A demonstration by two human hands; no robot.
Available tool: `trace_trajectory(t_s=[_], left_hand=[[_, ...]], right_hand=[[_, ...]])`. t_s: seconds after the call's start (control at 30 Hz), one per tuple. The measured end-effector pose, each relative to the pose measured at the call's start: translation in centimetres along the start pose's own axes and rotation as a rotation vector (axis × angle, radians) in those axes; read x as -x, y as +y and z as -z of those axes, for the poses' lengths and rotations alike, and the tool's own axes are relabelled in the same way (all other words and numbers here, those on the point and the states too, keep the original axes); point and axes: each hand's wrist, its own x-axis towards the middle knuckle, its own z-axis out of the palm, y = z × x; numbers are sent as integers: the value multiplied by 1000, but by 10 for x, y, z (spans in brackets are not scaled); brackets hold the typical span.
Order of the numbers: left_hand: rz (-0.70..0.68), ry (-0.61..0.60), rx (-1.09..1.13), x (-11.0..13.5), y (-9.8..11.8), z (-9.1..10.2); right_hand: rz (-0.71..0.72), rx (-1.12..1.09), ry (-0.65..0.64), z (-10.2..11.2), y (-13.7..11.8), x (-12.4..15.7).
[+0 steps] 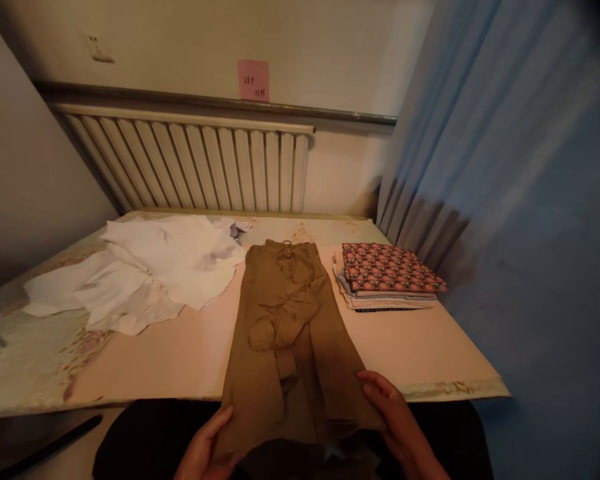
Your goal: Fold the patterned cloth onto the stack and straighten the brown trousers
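Note:
A pair of brown trousers point(285, 320) lies flat along the table point(175, 353), waistband at the far end, leg ends hanging over the near edge. My left hand point(203, 450) grips the left leg end from below the table edge. My right hand point(395, 417) holds the right leg end, fingers curled over the cloth. A rumpled fold sits in the middle of the trousers.
A heap of white garments point(145, 270) lies to the left. A stack of folded cloths topped by a red patterned one point(387, 273) sits at the right. A radiator point(195, 163) stands behind, a blue curtain point(520, 200) hangs at the right.

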Motion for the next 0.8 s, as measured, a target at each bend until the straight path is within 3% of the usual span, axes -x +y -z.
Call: trace_trajectory(t_s=[0.13, 0.27, 0.47, 0.57, 0.7, 0.8], left_hand=[[107, 21, 2, -13, -10, 6], [36, -42, -13, -23, -22, 12], [3, -107, -36, -25, -20, 14], [-18, -118, -53, -23, -21, 13], [-46, -108, -22, -18, -23, 11], [-57, -81, -21, -16, -22, 10]], right_hand=[[17, 254, 49, 16, 12, -10], [99, 529, 85, 24, 28, -16], [164, 643, 34, 25, 32, -16], [260, 797, 73, 26, 28, -9], [538, 990, 235, 16, 11, 7], [605, 940, 169, -6, 0, 6]])
